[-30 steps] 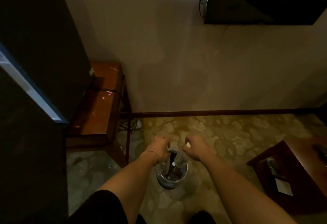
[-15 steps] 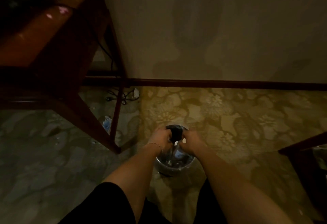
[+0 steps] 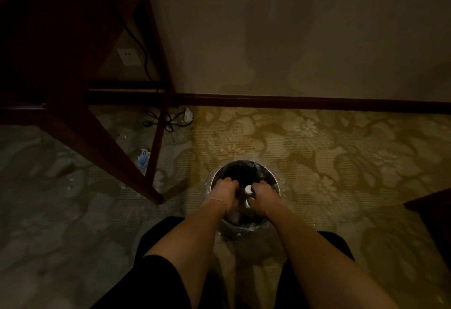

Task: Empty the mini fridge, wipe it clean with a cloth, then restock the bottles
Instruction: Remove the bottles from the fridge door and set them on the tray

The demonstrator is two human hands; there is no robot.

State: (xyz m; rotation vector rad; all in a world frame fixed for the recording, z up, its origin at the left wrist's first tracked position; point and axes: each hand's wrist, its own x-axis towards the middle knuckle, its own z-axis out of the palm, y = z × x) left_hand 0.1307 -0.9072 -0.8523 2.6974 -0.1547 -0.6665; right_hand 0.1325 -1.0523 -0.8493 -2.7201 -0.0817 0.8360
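Over the bucket (image 3: 244,169), both hands (image 3: 225,192) around upright bottles (image 3: 248,189).

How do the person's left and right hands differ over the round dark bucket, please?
The left hand has a thin bracelet at its wrist; the right hand shows none. Small white spots sit beside the right hand, none beside the left hand. Both reach into the round dark bucket, fingers curled.
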